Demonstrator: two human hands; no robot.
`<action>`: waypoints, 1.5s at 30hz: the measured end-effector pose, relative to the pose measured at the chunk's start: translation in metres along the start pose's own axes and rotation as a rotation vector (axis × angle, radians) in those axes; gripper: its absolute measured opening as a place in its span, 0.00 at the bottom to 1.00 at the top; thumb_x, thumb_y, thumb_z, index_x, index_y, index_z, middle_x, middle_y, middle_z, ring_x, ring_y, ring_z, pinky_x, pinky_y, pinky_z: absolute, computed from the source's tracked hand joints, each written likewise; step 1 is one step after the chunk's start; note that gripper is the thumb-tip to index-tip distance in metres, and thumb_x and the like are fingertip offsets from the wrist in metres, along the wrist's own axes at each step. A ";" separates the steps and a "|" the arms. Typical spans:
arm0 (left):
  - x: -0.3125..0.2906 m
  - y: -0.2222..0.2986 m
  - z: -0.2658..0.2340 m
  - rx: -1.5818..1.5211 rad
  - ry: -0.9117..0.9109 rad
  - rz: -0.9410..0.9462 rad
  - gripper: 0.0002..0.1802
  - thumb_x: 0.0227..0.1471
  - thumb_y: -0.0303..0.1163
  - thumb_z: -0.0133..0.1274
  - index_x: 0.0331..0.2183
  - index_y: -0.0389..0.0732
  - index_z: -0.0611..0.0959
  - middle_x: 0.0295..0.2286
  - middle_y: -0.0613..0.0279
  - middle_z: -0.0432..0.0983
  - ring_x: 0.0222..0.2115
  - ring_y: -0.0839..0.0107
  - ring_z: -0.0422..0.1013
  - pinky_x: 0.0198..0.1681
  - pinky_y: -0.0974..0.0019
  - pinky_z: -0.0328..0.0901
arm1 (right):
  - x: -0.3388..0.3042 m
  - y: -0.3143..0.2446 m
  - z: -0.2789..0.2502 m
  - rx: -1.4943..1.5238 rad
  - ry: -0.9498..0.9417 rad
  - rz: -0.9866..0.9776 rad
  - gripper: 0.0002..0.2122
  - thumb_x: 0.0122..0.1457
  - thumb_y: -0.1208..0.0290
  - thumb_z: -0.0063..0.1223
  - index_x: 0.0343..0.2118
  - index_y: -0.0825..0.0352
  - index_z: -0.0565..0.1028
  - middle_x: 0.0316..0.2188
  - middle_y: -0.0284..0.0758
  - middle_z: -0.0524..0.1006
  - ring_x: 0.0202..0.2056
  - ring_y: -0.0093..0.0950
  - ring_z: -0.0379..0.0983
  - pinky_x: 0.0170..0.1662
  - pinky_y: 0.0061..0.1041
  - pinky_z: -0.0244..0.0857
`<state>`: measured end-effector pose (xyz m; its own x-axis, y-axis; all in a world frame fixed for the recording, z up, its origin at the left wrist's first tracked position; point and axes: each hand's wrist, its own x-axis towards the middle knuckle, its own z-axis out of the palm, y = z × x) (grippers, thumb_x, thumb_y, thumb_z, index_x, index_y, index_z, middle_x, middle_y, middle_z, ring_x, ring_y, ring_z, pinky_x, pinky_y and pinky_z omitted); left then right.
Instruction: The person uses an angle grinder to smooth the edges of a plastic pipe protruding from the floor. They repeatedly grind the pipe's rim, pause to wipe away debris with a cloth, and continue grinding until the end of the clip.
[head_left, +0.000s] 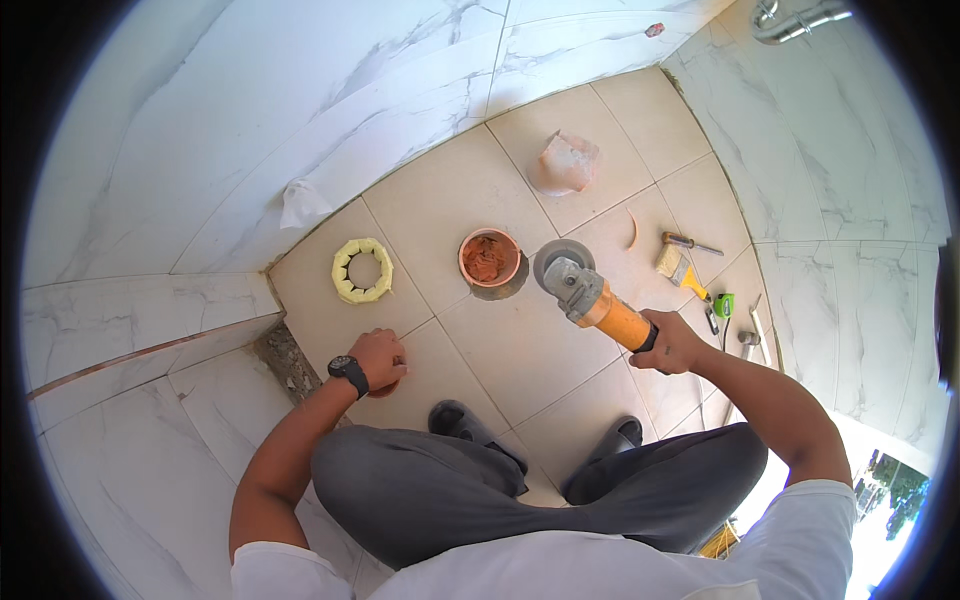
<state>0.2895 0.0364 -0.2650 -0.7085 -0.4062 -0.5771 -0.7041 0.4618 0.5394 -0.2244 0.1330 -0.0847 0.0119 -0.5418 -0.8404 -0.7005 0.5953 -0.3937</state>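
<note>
My right hand (pixel 668 345) is closed round the rear of an orange angle grinder (pixel 618 318). Its grey disc (pixel 562 262) hangs just right of an orange-brown pipe stub (pixel 490 258) that rises from a hole in the tiled floor. Crumpled brownish material lies inside the stub. Low over the floor at the left, my left hand (pixel 380 360) has its fingers curled. A reddish-brown piece (pixel 383 391) shows beneath them, mostly hidden, so its kind cannot be told. Farther off from this hand lies a floor flange ring wrapped in pale yellow (pixel 362 271).
Toward the right wall lie a paintbrush (pixel 680 270), a screwdriver (pixel 692 243), a green tape measure (pixel 724 305) and a hammer (pixel 748 340). A crumpled plastic bag (pixel 566 163) and a thin curved offcut (pixel 633 229) lie beyond the pipe. Marbled tile walls (pixel 330 110) surround the floor.
</note>
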 end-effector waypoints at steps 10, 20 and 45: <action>-0.013 0.094 -0.113 -0.054 -0.064 -0.338 0.37 0.50 0.53 0.67 0.50 0.31 0.83 0.46 0.43 0.81 0.46 0.56 0.79 0.53 0.58 0.71 | 0.028 0.047 0.055 0.228 0.215 -0.349 0.24 0.40 0.56 0.67 0.35 0.72 0.79 0.27 0.43 0.81 0.31 0.38 0.80 0.39 0.33 0.73; 0.044 0.198 -0.064 -0.752 -0.185 -0.381 0.48 0.56 0.58 0.63 0.64 0.32 0.69 0.58 0.48 0.72 0.57 0.62 0.71 0.58 0.59 0.68 | 0.082 0.025 0.161 0.689 0.178 -0.381 0.18 0.45 0.61 0.69 0.33 0.69 0.79 0.26 0.36 0.82 0.29 0.29 0.80 0.37 0.29 0.73; 0.114 0.153 0.091 -1.240 0.377 -0.106 0.23 0.61 0.35 0.62 0.52 0.34 0.75 0.43 0.61 0.78 0.43 0.73 0.75 0.48 0.67 0.70 | 0.139 -0.013 0.280 1.019 0.297 -0.230 0.25 0.50 0.61 0.66 0.46 0.74 0.76 0.34 0.44 0.82 0.37 0.33 0.81 0.42 0.32 0.72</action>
<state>0.1054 0.1328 -0.3043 -0.4740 -0.6844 -0.5541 -0.1882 -0.5360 0.8230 -0.0132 0.2158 -0.3011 -0.2022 -0.7435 -0.6374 0.2195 0.5999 -0.7694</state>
